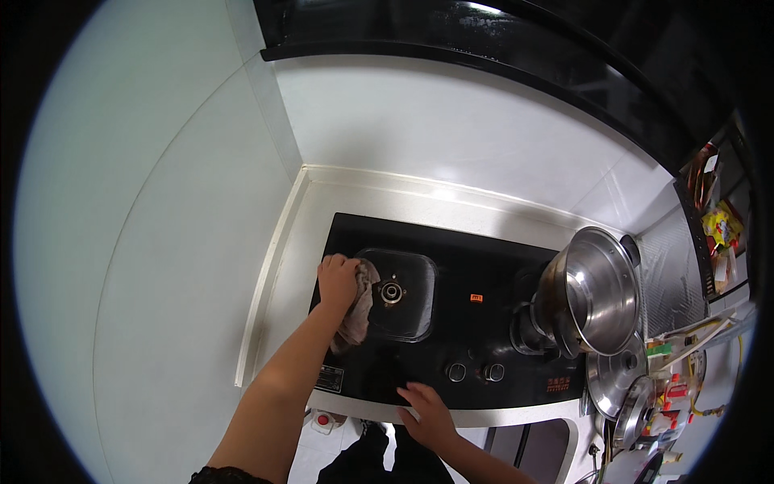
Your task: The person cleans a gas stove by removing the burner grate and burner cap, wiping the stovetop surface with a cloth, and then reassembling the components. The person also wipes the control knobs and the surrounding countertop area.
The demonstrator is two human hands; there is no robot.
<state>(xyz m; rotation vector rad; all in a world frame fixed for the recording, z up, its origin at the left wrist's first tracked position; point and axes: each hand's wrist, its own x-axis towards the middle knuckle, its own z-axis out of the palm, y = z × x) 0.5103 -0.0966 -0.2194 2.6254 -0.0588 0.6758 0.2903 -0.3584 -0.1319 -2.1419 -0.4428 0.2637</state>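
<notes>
My left hand [337, 278] is closed on a crumpled grey-brown cloth [355, 316], pressed to the left side of a black glass gas cooktop [455, 266]. The cloth lies along the left edge of a square metal drip tray [413, 315], which surrounds the left burner [391, 292]. At the cooktop's front edge, my right hand [429, 415] hovers or rests with its fingers apart and nothing in them; whether it touches the glass I cannot tell. Two round control knobs [456, 372] sit just to its right.
A big steel pot [601, 290] stands tilted-looking over the right burner. Pot lids [621, 375] and several bottles [676, 391] crowd the right side. White wall meets the counter [282, 266] at left and back; a black range hood [484, 36] hangs above.
</notes>
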